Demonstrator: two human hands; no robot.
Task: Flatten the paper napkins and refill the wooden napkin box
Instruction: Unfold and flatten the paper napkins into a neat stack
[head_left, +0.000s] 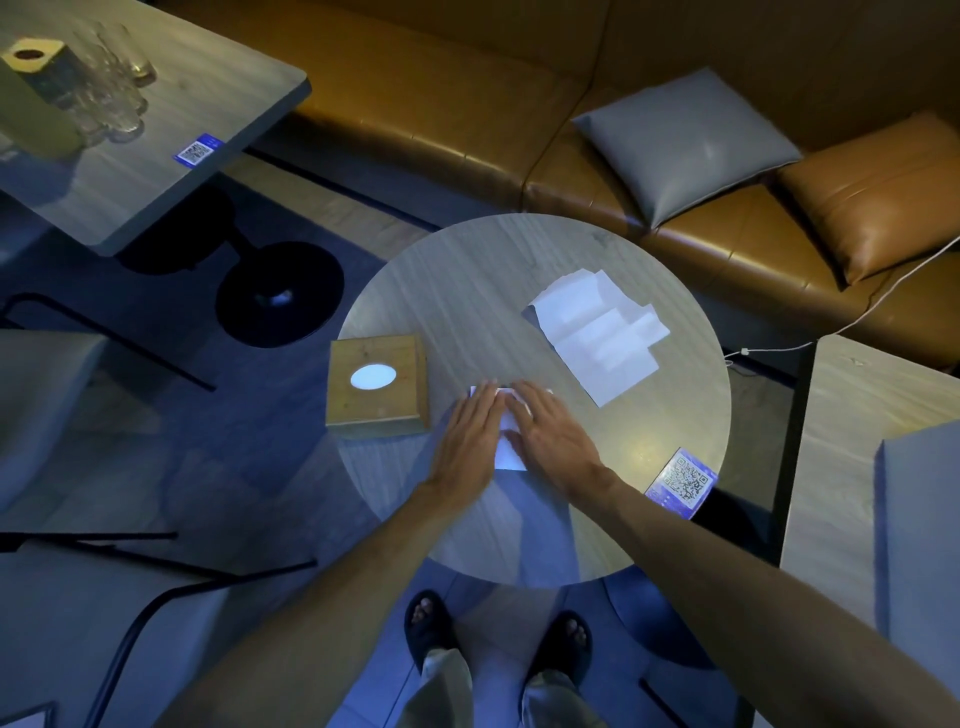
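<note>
A white paper napkin (508, 451) lies on the round wooden table (467, 291), mostly covered by my hands. My left hand (470, 431) presses flat on its left side, fingers straight. My right hand (553, 434) lies flat on its right side, fingers pointing up-left. Left of my hands sits the wooden napkin box (376, 384), with white showing through the oval hole in its lid. A loose spread of several white napkins (597, 332) lies on the table at the upper right, apart from my hands.
A QR code card (683, 480) sits near the table's right edge. A brown leather bench with a grey cushion (685, 145) runs behind. Another table (156, 171) with glasses stands at the upper left. My feet (431, 629) are below the table edge.
</note>
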